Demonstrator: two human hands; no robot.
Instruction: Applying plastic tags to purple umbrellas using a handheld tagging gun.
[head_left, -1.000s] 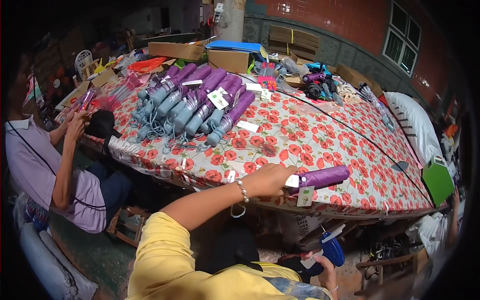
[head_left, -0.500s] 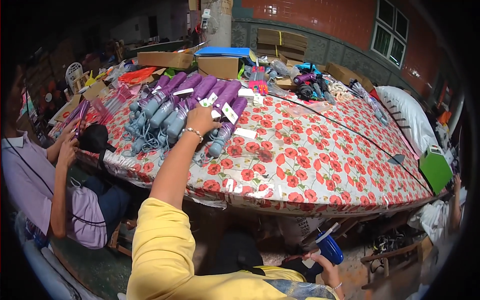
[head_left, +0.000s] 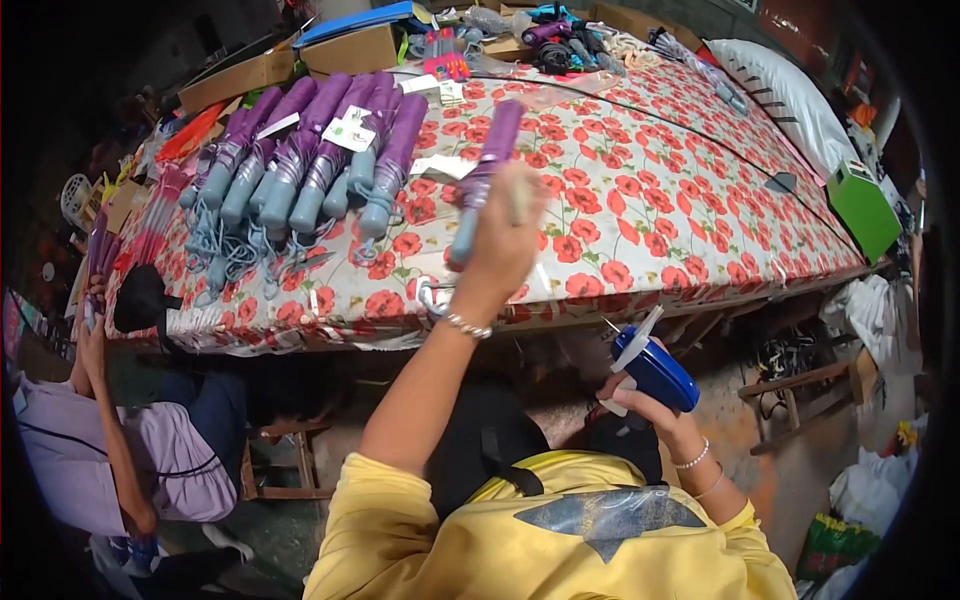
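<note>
My left hand (head_left: 505, 235), slightly blurred, is closed around a folded purple umbrella (head_left: 499, 135) with a grey handle, holding it above the flowered table. Something pale shows by its fingers, too smeared to name. Below the table's near edge, my right hand (head_left: 655, 408) grips a blue tagging gun (head_left: 668, 376) whose thin needle points up and left. A small white tag (head_left: 619, 396) sticks out at the right thumb. Left of my left hand, several more purple umbrellas (head_left: 310, 130) lie in a row, their grey handles and cords toward me, with white tags (head_left: 350, 130) on some.
A red-flowered cloth covers the table (head_left: 600, 210), crossed by a black cable (head_left: 680, 140). Cardboard boxes (head_left: 350, 52) stand behind the umbrellas. A green box (head_left: 862, 212) sits at the right corner. Another person (head_left: 110, 430) works at the left beside a black bundle (head_left: 145, 295).
My left hand has lifted an umbrella off the row and brought it right and nearer to me. My right hand with the tagging gun has come up, and the view has shifted.
</note>
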